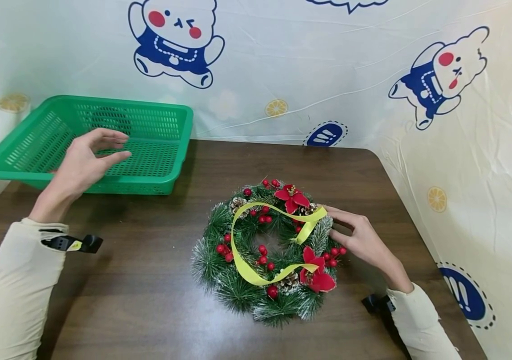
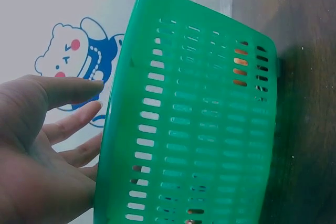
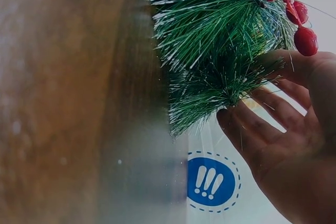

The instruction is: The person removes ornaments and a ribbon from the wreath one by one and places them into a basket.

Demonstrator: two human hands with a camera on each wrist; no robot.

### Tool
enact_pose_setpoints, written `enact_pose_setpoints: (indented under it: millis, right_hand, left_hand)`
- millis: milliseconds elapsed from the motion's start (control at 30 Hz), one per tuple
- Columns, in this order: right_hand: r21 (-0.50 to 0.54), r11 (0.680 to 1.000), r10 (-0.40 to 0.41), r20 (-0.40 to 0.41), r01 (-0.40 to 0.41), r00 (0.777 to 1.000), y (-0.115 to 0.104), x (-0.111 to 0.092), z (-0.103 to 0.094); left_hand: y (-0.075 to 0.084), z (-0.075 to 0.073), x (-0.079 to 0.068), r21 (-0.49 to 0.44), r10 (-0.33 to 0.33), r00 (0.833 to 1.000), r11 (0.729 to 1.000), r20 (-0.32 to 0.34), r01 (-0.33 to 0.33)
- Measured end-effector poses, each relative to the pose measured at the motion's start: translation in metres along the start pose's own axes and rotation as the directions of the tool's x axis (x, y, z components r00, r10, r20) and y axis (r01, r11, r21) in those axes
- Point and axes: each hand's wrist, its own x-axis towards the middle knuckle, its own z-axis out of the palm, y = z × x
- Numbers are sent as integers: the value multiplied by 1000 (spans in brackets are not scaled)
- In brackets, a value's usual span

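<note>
A green Christmas wreath with red berries, pinecones and red poinsettia flowers lies on the table. A yellow ribbon curls loosely across its top. My right hand holds the wreath's right edge, with thumb and fingers on either side of the frosted greenery; some fingertips are hidden in the needles. Over the near left part of a green plastic basket hovers my left hand, thumb and fingers apart with nothing between them. In the left wrist view its fingers show beyond the basket's rim.
The basket stands at the table's back left; small orange-brown patches show through its slots. A printed cloth hangs behind the brown wooden table and along its right side. Black straps with cameras sit on both wrists.
</note>
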Motion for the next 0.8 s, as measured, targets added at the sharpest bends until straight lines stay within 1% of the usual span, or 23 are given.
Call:
enact_pose_setpoints:
  millis: [167, 267, 400, 500, 567, 633, 700, 800]
  right_hand:
    - [-22, 1000, -16, -1, 16, 1000, 0, 0, 0]
    - [-36, 999, -35, -27, 34, 999, -2, 0, -1]
    - [-22, 997, -80, -99, 79, 992, -5, 0, -4]
    - [-14, 994, -108, -177, 107, 978, -10, 1, -7]
    - [-25, 993, -117, -233, 114, 965, -16, 2, -8]
    - [-34, 993, -119, -276, 114, 954, -23, 4, -8]
    - [-49, 992, -127, -295, 117, 947, -29, 8, -8]
    - [-91, 987, -149, -276, 129, 950, -38, 16, -8]
  left_hand:
    - [7, 4, -1, -2, 15, 1000, 1000, 5, -15]
    - [15, 9, -1, -7, 48, 999, 999, 6, -48]
    - [36, 21, -7, 7, 104, 994, 995, 25, -104]
    - [57, 34, -13, 39, 156, 985, 987, 71, -159]
    - [70, 46, -18, 57, 198, 973, 977, 121, -206]
    - [81, 58, -23, 62, 239, 953, 965, 184, -254]
    - [91, 71, -30, 49, 279, 928, 953, 247, -300]
    - [105, 89, -42, -10, 337, 882, 935, 330, -354]
